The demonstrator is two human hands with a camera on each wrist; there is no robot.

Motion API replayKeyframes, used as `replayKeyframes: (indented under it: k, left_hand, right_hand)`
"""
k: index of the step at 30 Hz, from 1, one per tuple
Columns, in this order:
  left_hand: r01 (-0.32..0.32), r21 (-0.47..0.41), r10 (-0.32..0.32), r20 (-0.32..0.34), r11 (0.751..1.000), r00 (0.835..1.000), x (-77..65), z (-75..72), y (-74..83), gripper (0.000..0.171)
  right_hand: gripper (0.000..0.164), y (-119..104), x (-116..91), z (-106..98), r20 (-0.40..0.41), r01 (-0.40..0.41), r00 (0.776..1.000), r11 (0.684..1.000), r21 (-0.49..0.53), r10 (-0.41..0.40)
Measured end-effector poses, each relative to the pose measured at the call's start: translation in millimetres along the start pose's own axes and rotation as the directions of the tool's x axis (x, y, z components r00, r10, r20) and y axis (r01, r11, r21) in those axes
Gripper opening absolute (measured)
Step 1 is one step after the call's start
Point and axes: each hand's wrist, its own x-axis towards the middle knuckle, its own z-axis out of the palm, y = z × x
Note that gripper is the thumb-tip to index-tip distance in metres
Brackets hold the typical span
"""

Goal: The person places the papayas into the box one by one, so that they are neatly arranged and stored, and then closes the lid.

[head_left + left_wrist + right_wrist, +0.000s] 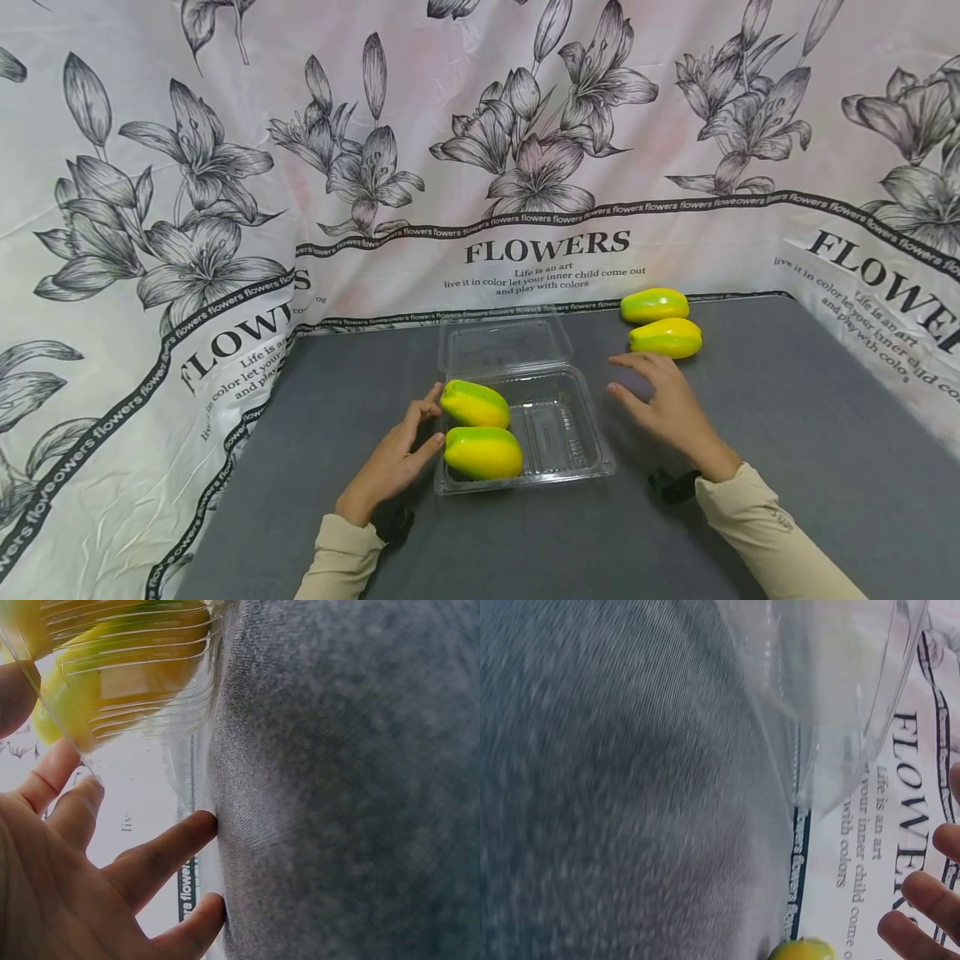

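A shallow, clear plastic box (pixel 551 425) sits at the middle of the frame, its clear ribbed lid (pixel 506 343) folded back toward the top. In its left half lie a glossy green-and-yellow oval fruit (pixel 475 404) and, just below it in the frame, a plumper yellow-green oval fruit (pixel 483 454); the right half is bare. At the upper right of the frame, on the dark grey table (pixel 300 433), lie a smooth yellow-green oblong fruit (pixel 655 306) and a yellower oblong fruit (pixel 666 338), side by side.

The left hand (pixel 393 467) has its fingers spread at the box's left rim, gripping nothing. The right hand (pixel 671 412), right of the box, is wide and holds nothing, just below the yellower fruit.

The likeliest trouble is weight on one side: both fruits crowd the left, so a push at that rim could slide or tip the light box. The rounded fruits look smooth — a nudge could roll them into the bare half. The oblong pair seem equally able to roll: a knock on the lower could drive it into its neighbour. The thin lid could swing down if bumped.
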Motion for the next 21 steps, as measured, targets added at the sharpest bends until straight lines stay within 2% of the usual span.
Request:
replayKeyframes:
  k: [15,21]
  left_hand:
    - [0.011,0.006,-0.011,0.001,1.000,1.000,0.9,0.2,-3.3,0.038]
    - [-0.003,-0.003,0.003,0.001,1.000,1.000,0.2,-0.1,-1.8,0.037]
  right_hand:
    - [0.039,17,3,-11,-0.069,-0.018,0.998,0.999,-0.031,0.016]
    - [0.039,26,8,-14,-0.140,-0.037,0.990,0.998,-0.046,0.030]
